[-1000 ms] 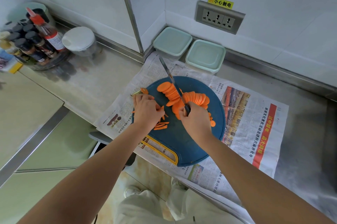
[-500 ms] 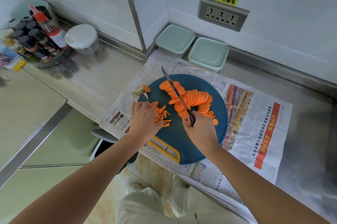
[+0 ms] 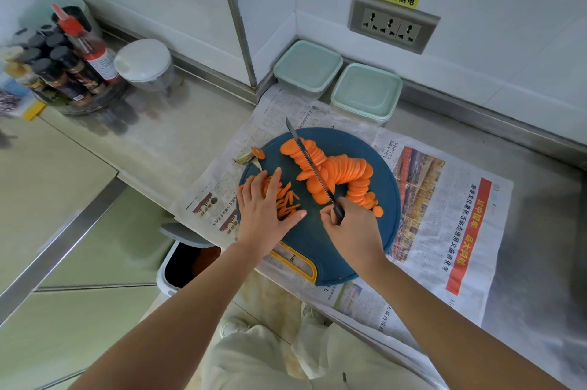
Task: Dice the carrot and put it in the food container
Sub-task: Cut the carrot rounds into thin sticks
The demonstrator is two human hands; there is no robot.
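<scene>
Both forearms reach in from the near edge toward the blue board [image 3: 317, 240], which lies on newspaper [image 3: 444, 199] spread over the steel bench [image 3: 540, 230]. The left hand [image 3: 266, 208] lies palm down on the left part of the board, fingers straight and spread, the thumb stretched out to the right; it presses flat on a small heap of carrot strips [image 3: 289, 199] and grips nothing. The right hand [image 3: 352, 227] sits near the board's middle with its fingers curled round the black handle of a knife [image 3: 313, 167]. The blade points far and left and runs across a curved row of overlapping carrot slices [image 3: 346, 173]; whether the edge touches them cannot be told. The carrot's cut-off top [image 3: 259, 153] lies at the board's far-left rim. Two pale green lidded containers [image 3: 308, 68] [image 3: 367, 92] stand side by side, both closed, on the far side against the wall, apart from the board.
</scene>
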